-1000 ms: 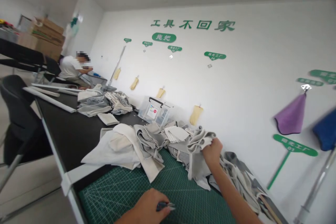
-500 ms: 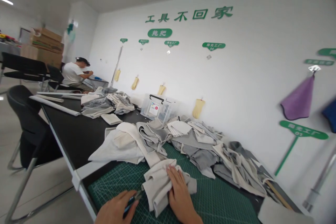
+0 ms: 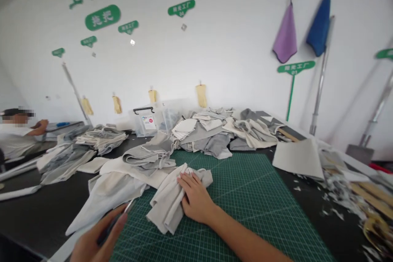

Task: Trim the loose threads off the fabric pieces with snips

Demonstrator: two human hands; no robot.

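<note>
My right hand point(image 3: 198, 198) lies on a folded bundle of off-white and grey cloth point(image 3: 167, 206), fingers stretched out and pressing on its top. The bundle rests on a green cutting mat point(image 3: 245, 217) with a grid. At the lower left my left hand point(image 3: 100, 233) is closed round a small tool with a dark handle and a thin metal blade point(image 3: 129, 205). Its blade points up and away, apart from the bundle; fingers hide most of the handle, so its exact kind is unclear. Just beyond lies a loose white cloth point(image 3: 104, 196).
Heaps of grey and white cloth point(image 3: 208, 135) line the table's back, near a clear plastic box point(image 3: 144, 125). On the right are a pale sheet point(image 3: 297, 157) and shredded scraps point(image 3: 340, 188). Another person point(image 3: 18, 135) sits at far left. Gloves and cloths hang on the wall.
My view has swung to the right. The left hand with the blade tool has moved away from the bundle, leaving a wider gap. My right hand stays on the bundle.
</note>
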